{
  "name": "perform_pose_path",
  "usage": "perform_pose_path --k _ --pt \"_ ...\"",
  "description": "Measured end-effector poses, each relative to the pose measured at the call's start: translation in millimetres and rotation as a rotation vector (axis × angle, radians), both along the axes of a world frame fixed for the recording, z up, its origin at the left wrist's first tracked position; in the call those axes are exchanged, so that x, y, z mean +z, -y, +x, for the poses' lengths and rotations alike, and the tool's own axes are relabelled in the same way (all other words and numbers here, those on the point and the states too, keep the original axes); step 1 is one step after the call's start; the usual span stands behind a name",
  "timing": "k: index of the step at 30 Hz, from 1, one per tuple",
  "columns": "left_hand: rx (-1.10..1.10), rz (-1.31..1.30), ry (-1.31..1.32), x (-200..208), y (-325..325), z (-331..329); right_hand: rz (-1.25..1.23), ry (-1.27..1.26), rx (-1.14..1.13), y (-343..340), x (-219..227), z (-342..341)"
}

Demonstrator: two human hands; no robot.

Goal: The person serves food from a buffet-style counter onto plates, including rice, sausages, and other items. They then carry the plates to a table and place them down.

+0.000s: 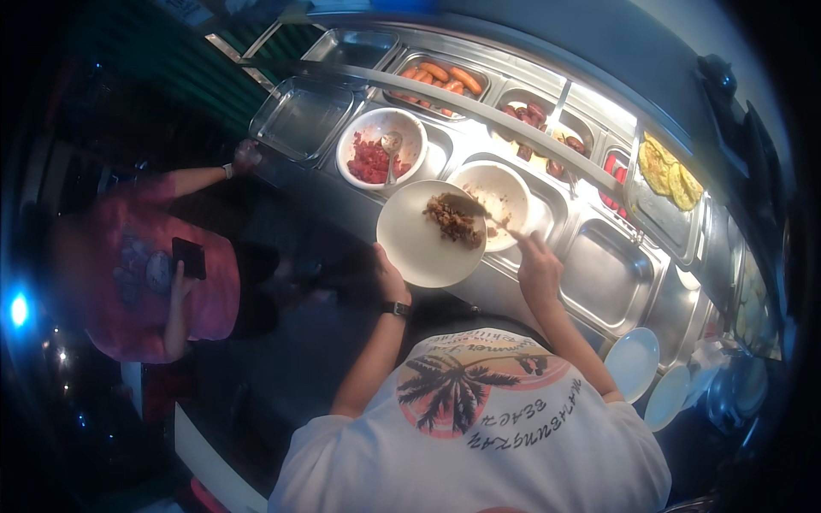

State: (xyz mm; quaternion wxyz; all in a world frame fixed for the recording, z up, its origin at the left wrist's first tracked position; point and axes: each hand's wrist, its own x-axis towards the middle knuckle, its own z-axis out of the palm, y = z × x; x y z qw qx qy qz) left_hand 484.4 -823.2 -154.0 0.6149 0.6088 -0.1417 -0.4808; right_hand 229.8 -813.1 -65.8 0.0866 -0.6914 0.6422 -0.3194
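Note:
My left hand holds a round white plate by its near left edge, fingers mostly hidden beneath it. Brown chopped food lies on the plate's far right part. In my right hand is the handle of a spoon, whose bowl end is over the food. Just beyond the plate, partly covered by it, stands a white bowl with brown bits stuck to its inside. A second white bowl to its left contains red diced food and a spoon.
Steel trays on the counter hold sausages, dark red sausages and yellow omelette-like pieces. A metal rail crosses above them. Plates stand at the right. A person in a pink shirt holds a dark flat object at left.

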Motion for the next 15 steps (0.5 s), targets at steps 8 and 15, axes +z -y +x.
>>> perform_pose_path --k 8,15 --pt "-0.024 -0.087 -0.051 -6 2 1 0.019 -0.077 0.015 -1 -12 11" --pt "-0.032 -0.045 -0.069 -8 -5 4 -0.026 -0.054 0.073 -12 -9 11"
